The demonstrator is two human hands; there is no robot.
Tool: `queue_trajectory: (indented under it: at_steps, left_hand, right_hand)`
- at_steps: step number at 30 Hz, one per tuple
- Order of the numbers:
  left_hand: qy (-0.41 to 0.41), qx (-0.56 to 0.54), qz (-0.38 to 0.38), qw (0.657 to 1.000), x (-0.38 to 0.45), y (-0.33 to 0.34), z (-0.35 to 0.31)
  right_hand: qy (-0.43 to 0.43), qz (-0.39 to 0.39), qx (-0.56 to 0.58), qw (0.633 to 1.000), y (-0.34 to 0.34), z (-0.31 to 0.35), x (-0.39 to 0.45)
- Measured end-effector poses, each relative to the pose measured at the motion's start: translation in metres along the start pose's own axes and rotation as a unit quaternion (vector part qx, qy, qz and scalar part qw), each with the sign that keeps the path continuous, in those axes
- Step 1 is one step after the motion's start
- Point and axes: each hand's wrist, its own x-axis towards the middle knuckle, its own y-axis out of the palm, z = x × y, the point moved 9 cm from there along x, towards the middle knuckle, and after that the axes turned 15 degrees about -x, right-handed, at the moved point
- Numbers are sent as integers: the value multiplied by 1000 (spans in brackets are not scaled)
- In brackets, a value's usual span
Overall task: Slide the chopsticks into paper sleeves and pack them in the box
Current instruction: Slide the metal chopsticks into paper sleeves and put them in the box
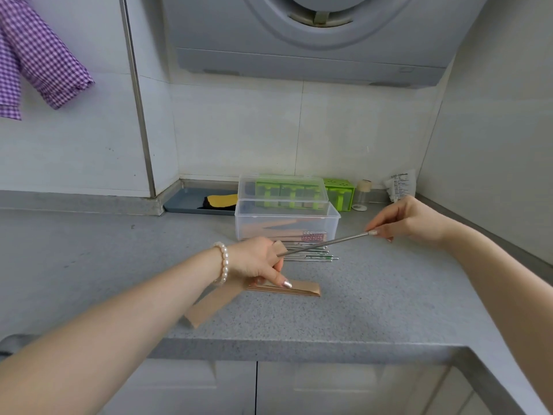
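My left hand (257, 262) grips a brown paper sleeve (209, 304) that runs down and left beneath my wrist. My right hand (404, 220) pinches the far end of a pair of metal chopsticks (326, 243), whose tips enter the sleeve's mouth at my left hand. Several loose metal chopsticks (311, 255) lie on the counter behind, in front of a clear plastic box (332, 220). The box holds several sleeved chopsticks. A small stack of empty paper sleeves (299, 290) lies flat just below my left hand.
The box's clear lid (282, 188) leans behind it. Green containers (339, 193), a small jar (362, 194) and a paper packet (401, 184) stand at the back wall. A grey tray (185, 202) sits at back left. The counter edge (299, 348) runs near me.
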Motion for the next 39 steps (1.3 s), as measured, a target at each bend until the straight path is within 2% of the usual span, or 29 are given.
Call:
queue_trajectory:
  at_steps: [3, 6, 10, 16, 21, 28, 30, 33, 35, 37, 39]
  left_hand:
    - [-44, 10, 93, 995, -5, 21, 8]
    - [-87, -81, 141, 983, -8, 37, 12]
    - [-95, -173, 137, 971, -3, 42, 7]
    - [-110, -166, 113, 973, -2, 38, 13]
    - [-119, -180, 109, 970, 0, 35, 21]
    - [-131, -196, 104, 966, 5, 29, 34]
    - [-134, -202, 101, 965, 8, 26, 38]
    - [-142, -206, 83, 965, 11, 18, 44]
    - [-151, -212, 72, 963, 14, 12, 49]
    - [-150, -224, 73, 960, 16, 7, 54]
    - [-147, -242, 77, 956, 20, 3, 58]
  right_hand:
    - [1, 35, -13, 999, 2, 3, 3]
    - [-3, 64, -25, 998, 11, 11, 7]
    - [-10, 114, -27, 993, 45, 22, 12]
    - [33, 107, 73, 991, 86, 32, 25]
    - [61, 148, 194, 968, 121, 42, 33]
    - [63, 181, 262, 946, 148, 50, 42]
    - [72, 142, 278, 947, 140, 40, 51]
    - [131, -26, 311, 941, 98, -4, 66]
    - [188, -124, 249, 942, 70, -44, 65]
    - [229, -156, 163, 947, 59, -76, 61]
    - [243, -141, 101, 954, 66, -93, 59]
